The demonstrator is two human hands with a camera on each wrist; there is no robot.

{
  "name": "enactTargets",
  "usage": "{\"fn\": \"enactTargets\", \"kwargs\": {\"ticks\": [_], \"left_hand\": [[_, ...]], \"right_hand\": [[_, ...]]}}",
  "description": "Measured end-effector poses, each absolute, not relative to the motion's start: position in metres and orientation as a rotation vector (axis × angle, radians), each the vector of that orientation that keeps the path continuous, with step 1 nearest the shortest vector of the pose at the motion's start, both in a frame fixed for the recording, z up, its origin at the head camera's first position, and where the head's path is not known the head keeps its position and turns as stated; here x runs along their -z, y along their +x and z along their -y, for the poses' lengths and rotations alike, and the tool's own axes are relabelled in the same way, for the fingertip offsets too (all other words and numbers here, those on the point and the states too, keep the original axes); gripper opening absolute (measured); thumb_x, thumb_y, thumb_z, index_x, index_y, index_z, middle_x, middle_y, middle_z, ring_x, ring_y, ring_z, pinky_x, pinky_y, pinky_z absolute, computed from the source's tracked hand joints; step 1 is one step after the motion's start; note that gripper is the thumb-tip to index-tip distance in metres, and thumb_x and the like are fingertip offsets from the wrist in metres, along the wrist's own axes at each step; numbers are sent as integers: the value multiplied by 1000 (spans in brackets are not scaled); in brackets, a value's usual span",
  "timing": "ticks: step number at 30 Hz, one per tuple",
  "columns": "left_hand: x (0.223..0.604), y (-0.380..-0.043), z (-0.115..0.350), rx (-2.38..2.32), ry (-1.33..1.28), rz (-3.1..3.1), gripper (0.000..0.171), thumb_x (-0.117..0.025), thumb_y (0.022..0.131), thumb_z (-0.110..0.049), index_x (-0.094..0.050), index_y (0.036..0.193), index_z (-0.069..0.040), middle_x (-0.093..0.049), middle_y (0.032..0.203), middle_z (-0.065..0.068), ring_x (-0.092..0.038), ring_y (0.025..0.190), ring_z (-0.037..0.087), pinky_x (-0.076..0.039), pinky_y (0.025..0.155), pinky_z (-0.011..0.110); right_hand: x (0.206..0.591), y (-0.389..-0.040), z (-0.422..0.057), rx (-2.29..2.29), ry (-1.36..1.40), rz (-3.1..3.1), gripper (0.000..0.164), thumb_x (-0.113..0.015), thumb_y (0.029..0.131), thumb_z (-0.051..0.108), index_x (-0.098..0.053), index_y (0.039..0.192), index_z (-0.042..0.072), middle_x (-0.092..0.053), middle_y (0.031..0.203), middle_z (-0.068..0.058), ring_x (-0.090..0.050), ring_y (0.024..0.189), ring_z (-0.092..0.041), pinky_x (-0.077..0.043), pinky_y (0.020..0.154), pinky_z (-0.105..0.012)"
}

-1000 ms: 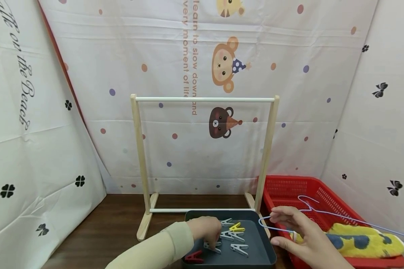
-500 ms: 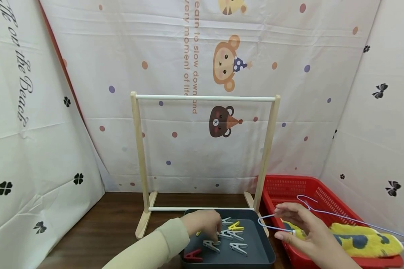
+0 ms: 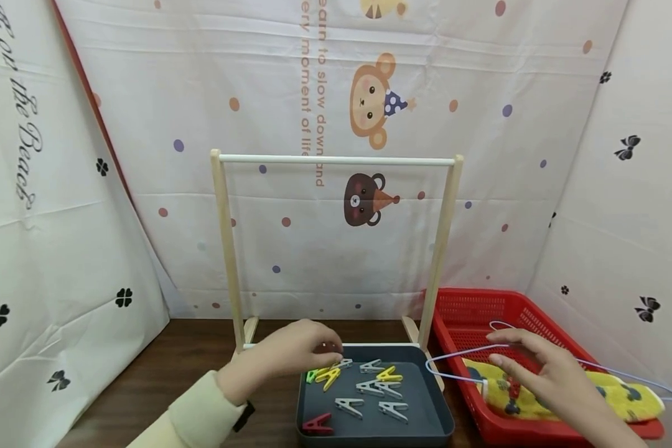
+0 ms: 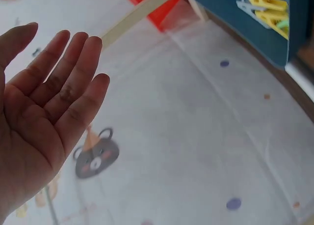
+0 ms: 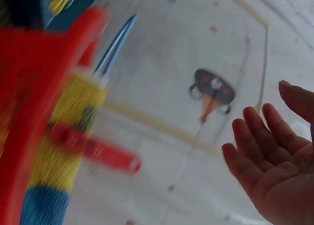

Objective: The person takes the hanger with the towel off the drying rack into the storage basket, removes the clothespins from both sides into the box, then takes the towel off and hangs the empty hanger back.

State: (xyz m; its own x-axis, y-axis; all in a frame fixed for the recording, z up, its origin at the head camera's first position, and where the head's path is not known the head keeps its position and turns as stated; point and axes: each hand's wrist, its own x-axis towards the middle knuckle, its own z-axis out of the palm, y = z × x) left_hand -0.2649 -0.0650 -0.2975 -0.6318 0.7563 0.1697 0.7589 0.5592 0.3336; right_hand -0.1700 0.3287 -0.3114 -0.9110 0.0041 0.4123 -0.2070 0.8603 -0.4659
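My left hand [image 3: 291, 351] hovers over the back left of the dark grey tray [image 3: 425, 429]; its fingers are loosely bent around nothing. Inside lie several clothespins: grey ones, such as this clothespin [image 3: 393, 410], yellow ones, a green clothespin [image 3: 312, 375] and a red clothespin [image 3: 318, 424]. My right hand [image 3: 549, 367], fingers spread and palm bare in the right wrist view, is over a yellow towel [image 3: 621, 398] with blue patches. A light blue hanger [image 3: 453, 367] runs along that towel. Another red clothespin [image 5: 95, 149] is clipped on the towel.
A red basket [image 3: 445, 348] stands at the right with the towel across its front. Behind the tray rises a wooden rack with a white top bar [image 3: 336, 160]. Printed curtains [image 3: 313, 249] hang at the back and both sides of the brown table [image 3: 145, 386].
My left hand has risen out of the tray, up and to the left, carrying nothing. My right hand has shifted right, uncovering the red clothespin on the towel.
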Motion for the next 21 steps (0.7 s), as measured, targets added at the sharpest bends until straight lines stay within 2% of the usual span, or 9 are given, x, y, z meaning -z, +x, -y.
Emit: {"fn": "enactTargets", "kwargs": {"ticks": [1,3,8,9,16,19,21], "left_hand": [[296,-262,71,596,-1345,2745,16,-69,98,-25,-77,105,-13,-76,97,-3,-56,77,-3,-50,70,20],[295,-256,83,610,-1326,2722,16,-69,99,-25,-77,105,-13,-76,97,-4,-57,79,-4,-51,71,21],[299,-245,105,634,-1291,2673,14,-69,98,-25,-76,105,-15,-74,94,-7,-57,81,-5,-53,73,21],[300,-243,109,635,-1284,2666,14,-69,98,-25,-76,105,-15,-74,95,-8,-58,82,-6,-53,74,21],[300,-237,127,654,-1218,2651,14,-69,98,-25,-76,106,-16,-75,97,-9,-61,87,-4,-56,77,23],[300,-236,130,654,-1206,2655,14,-68,99,-26,-76,105,-16,-75,98,-10,-62,88,-4,-56,77,24],[302,-236,130,667,-1205,2665,13,-68,99,-26,-76,104,-17,-75,97,-10,-61,87,-4,-56,77,24]], "right_hand": [[312,-173,-334,-700,141,2659,44,-79,90,30,-68,128,12,-69,126,-22,-63,106,-25,-63,76,-40],[312,-178,-345,-664,121,2743,53,-79,90,34,-64,134,8,-68,125,-25,-62,105,-34,-62,76,-51],[320,-192,-372,-625,119,2938,71,-75,91,41,-52,143,-2,-61,129,-36,-62,101,-32,-60,74,-55],[322,-194,-376,-628,124,2960,72,-74,92,42,-52,143,-4,-57,133,-39,-62,103,-33,-60,73,-55],[334,-202,-391,-682,201,3011,60,-65,100,37,-55,141,-6,-59,134,-38,-61,115,-51,-57,78,-62],[336,-204,-391,-692,229,3010,56,-66,100,35,-58,138,-5,-65,128,-32,-62,114,-48,-57,81,-62],[338,-203,-392,-699,233,3021,53,-66,99,35,-60,137,-3,-73,118,-21,-64,109,-37,-58,83,-58]]}}
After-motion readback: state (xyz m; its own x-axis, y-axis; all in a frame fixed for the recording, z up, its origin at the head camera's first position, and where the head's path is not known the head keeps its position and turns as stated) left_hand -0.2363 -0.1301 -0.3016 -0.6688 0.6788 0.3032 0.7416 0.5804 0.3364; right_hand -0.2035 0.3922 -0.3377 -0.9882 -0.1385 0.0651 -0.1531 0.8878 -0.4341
